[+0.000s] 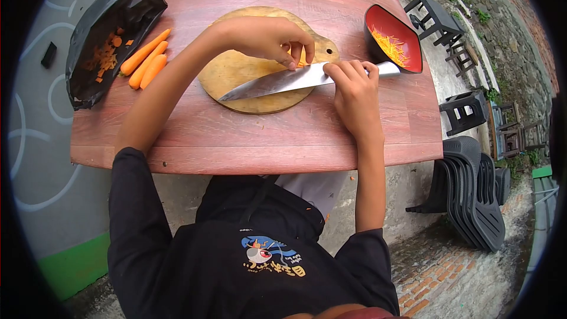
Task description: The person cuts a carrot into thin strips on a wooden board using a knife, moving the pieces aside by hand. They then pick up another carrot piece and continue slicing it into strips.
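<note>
A large kitchen knife (274,83) lies slantwise over the round wooden cutting board (254,20), its tip toward the lower left. My right hand (356,91) is wrapped round the knife where handle and blade meet. Beyond the blade, my left hand (269,40) curls its fingers down onto orange carrot pieces (303,58) on the board. The fingers partly cover these pieces, so their exact shape is hard to make out. Fingertips of the left hand are close to the upper edge of the blade.
Whole peeled carrots (145,52) lie left of the board. Beside them a black plastic bag (88,20) holds carrot scraps. A red and black bowl (411,41) with shredded carrot stands at the table's right edge. Stacked black chairs (466,195) stand on the ground at right.
</note>
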